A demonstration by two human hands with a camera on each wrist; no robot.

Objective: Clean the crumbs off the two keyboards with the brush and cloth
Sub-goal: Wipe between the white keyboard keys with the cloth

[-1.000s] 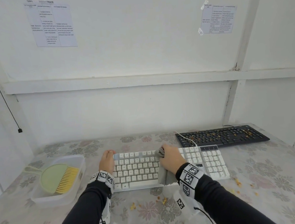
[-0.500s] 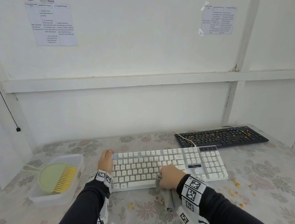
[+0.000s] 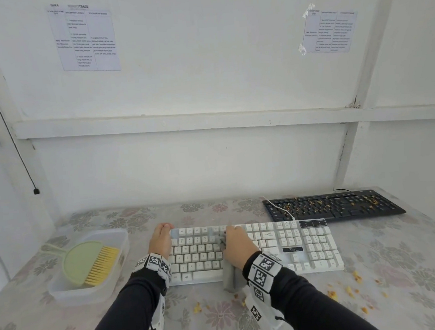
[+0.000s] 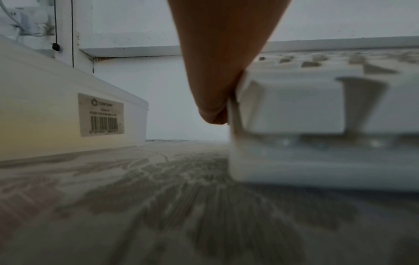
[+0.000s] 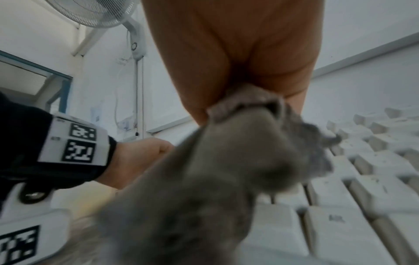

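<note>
The white keyboard [image 3: 290, 247] lies across the middle of the table. My right hand [image 3: 237, 244] holds a bunched grey cloth [image 3: 229, 278] and presses it on the upper key rows left of centre; the cloth's tail hangs over the near edge. Up close, the cloth [image 5: 226, 161] is gripped in my fingers above the keys [image 5: 340, 215]. My left hand [image 3: 161, 238] grips the keyboard's left end [image 4: 317, 107], fingers curled at the far corner. The green brush with yellow bristles [image 3: 89, 263] lies in a clear tub. The black keyboard [image 3: 331, 206], at the back right, is strewn with crumbs.
The clear plastic tub [image 3: 65, 294] stands left of the white keyboard, close to my left hand. Yellow crumbs [image 3: 347, 290] lie scattered on the flowered tablecloth in front and to the right. A white cable [image 3: 279, 206] crosses the black keyboard's left end. The wall is close behind.
My right hand dragged the cloth down to the keyboard's near edge, then moved back up to the top rows, slightly further left. The left hand has stayed at the left end.
</note>
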